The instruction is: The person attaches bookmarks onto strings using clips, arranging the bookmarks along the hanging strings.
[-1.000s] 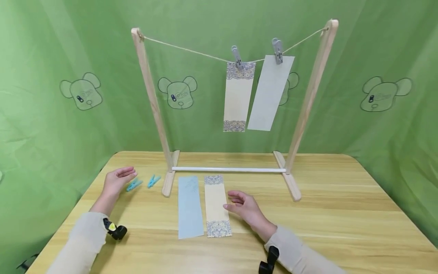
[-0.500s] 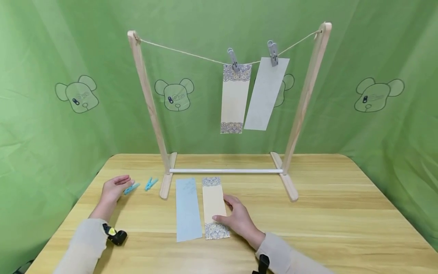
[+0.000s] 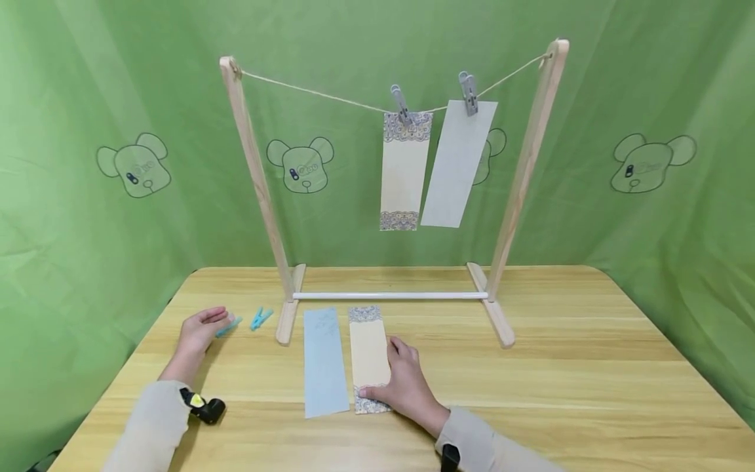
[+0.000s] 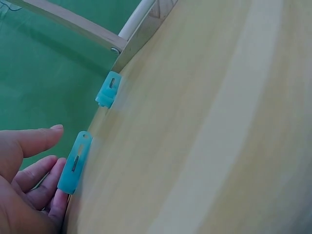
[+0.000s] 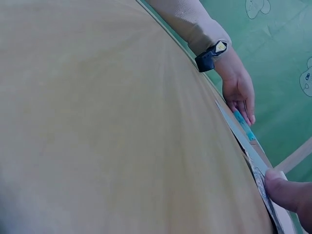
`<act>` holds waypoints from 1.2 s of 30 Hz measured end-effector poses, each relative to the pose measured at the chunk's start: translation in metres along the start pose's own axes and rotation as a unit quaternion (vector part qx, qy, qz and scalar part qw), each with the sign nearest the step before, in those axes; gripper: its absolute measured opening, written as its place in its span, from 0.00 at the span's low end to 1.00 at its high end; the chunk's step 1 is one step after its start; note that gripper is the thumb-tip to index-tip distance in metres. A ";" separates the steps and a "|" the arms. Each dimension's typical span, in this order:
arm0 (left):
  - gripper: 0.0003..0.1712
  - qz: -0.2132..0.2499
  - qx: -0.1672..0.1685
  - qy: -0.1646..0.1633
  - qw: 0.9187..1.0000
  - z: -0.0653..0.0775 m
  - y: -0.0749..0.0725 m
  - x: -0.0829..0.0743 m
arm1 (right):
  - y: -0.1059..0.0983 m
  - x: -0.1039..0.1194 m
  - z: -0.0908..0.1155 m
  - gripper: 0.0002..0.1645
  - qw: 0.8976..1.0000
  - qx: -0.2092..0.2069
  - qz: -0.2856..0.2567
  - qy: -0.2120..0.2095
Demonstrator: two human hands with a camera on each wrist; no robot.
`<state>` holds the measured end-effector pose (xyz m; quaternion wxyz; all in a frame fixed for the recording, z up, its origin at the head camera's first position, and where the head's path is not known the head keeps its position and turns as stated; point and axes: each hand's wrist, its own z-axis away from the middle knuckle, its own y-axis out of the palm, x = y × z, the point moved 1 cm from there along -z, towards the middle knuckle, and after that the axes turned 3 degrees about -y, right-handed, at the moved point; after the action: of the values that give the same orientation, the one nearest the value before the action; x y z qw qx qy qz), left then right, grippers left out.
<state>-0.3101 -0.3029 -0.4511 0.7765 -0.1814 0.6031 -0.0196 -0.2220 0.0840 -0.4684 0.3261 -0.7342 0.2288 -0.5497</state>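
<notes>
In the head view my left hand (image 3: 202, 331) is beside a blue clothespin (image 4: 75, 163). In the left wrist view its fingers lie behind the pin and the thumb stands apart from it. A second blue clothespin (image 3: 260, 318) lies a little to the right. My right hand (image 3: 409, 387) is at a cream paper strip (image 3: 367, 351) with patterned ends, flat on the table. Its thumb (image 5: 280, 187) is over the strip's near end and its fingers are at the right edge, so the strip sits between them. A plain pale-blue strip (image 3: 326, 364) lies just left.
A wooden stand (image 3: 253, 157) with a sagging string (image 3: 318, 93) rises behind. Grey clothespins (image 3: 468, 95) hold a patterned strip (image 3: 405, 174) and a plain pale strip (image 3: 460, 164) on it. A white bar (image 3: 389, 295) joins the stand's feet on the table (image 3: 578, 367).
My right hand has moved left and nearer from beside the patterned strip, its thumb now over the strip's near end. My left hand has come closer round the clothespin. The head view has shifted slightly.
</notes>
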 end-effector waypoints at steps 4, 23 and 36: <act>0.33 0.009 -0.005 0.008 1.000 -0.002 0.002 0.003 | -0.001 0.000 0.002 0.63 1.000 0.000 0.013 -0.008; 0.31 -0.041 0.003 0.043 0.998 -0.003 0.007 0.004 | -0.002 0.001 0.003 0.47 0.997 -0.043 -0.056 0.004; 0.28 -0.124 -0.034 0.070 0.989 -0.004 0.013 0.004 | -0.010 -0.003 -0.003 0.47 0.997 -0.030 -0.070 0.028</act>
<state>-0.3153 -0.2925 -0.4597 0.7174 -0.2790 0.6292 -0.1077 -0.2264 0.0922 -0.4630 0.2583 -0.7421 0.2022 -0.5846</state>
